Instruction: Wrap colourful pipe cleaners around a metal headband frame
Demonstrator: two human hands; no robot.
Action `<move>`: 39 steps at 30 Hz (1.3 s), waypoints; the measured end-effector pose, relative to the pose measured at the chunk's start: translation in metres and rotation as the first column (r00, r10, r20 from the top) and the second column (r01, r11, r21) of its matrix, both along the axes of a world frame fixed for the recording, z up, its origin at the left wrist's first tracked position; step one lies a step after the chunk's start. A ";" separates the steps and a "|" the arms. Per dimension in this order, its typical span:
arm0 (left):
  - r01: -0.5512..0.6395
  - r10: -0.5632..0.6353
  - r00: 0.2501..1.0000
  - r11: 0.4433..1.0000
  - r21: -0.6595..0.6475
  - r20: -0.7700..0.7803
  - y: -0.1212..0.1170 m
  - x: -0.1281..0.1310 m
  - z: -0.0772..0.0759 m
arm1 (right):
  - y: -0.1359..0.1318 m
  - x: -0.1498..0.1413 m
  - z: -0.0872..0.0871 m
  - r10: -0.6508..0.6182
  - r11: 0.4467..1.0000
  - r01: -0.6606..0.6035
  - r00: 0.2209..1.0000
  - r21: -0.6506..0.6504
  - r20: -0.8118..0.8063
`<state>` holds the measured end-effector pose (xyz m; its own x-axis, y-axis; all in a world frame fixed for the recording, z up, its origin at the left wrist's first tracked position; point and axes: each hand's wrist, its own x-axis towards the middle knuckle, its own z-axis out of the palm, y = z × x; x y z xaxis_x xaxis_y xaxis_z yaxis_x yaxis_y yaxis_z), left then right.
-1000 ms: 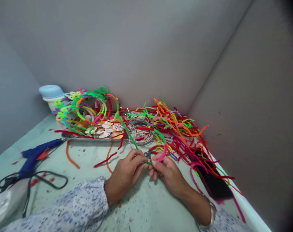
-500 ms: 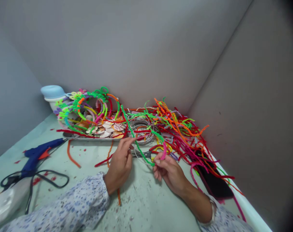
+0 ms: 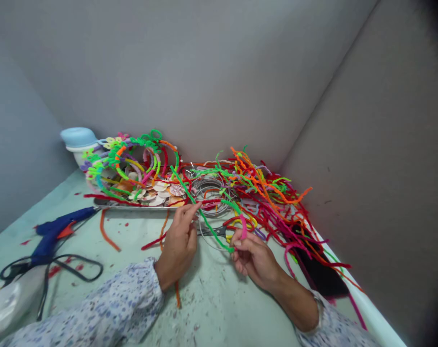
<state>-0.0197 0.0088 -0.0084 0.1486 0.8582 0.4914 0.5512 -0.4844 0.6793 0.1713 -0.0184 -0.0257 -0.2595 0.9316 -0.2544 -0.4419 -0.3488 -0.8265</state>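
Note:
A thin wire hoop (image 3: 204, 232), partly wrapped in red, green and pink pipe cleaner, is held between my hands over the table. My left hand (image 3: 178, 243) pinches its left side, where the wrapping is red. A loose green pipe cleaner (image 3: 216, 236) passes my left fingertips and slants from upper left down to my right fingers. My right hand (image 3: 255, 255) is closed on the hoop below the pink wrapping (image 3: 244, 225), with the green pipe cleaner's lower end at its fingertips. Scissors (image 3: 219, 231) with red and yellow handles lie behind the hoop, partly covered.
A metal tray (image 3: 146, 208) of shells (image 3: 160, 196) and finished pipe-cleaner hoops (image 3: 132, 144) stands at the back left. Loose pipe cleaners (image 3: 265, 188) pile at right, partly over a phone (image 3: 323, 274). A blue glue gun (image 3: 50, 236) and its cord lie left, near a blue-lidded bottle (image 3: 77, 137).
The green pipe cleaner's upper end has swung left and slightly down. My right hand has shifted slightly right and down; my left hand has barely moved.

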 end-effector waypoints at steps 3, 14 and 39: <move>-0.014 0.014 0.999 1.000 -0.006 0.038 0.000 0.000 0.002 | 0.000 0.000 -0.002 0.023 1.000 -0.023 1.000 -0.005 0.006; -0.108 0.159 0.937 0.979 -0.174 0.312 0.004 -0.003 0.001 | -0.002 0.001 -0.002 0.034 0.999 -0.035 0.998 0.033 0.053; 0.176 -0.159 0.981 0.971 -0.162 0.111 -0.018 0.006 0.003 | 0.000 -0.001 0.001 -0.068 0.991 0.076 0.994 0.113 -0.080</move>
